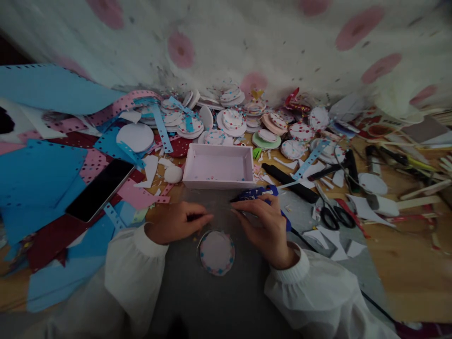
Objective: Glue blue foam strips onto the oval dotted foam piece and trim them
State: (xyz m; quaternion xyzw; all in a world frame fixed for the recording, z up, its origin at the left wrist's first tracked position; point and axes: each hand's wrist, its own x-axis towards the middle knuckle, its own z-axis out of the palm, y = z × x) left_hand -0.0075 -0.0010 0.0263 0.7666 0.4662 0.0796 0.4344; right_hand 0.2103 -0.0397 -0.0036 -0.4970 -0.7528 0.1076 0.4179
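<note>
A round white paper disc (217, 253), edged with blue and pink dots, lies on the grey mat between my forearms. My left hand (181, 220) is just above and left of it, fingers curled and thumb near the index finger; anything pinched there is too small to make out. To the upper right of the disc, my right hand (263, 223) has its thumb and index tips close together, with no visible object between them. Behind that hand lies a blue hot glue gun (256, 192), partly covered by it, its dark nozzle pointing left.
A pale pink open box (219, 165) holds tiny bits. Stacked decorated discs (231, 121) line the back. On the left are blue card sheets (38, 174) and a phone (100, 188). Scissors (334, 212), a black-handled hammer-like tool (349, 169) and paper scraps lie right.
</note>
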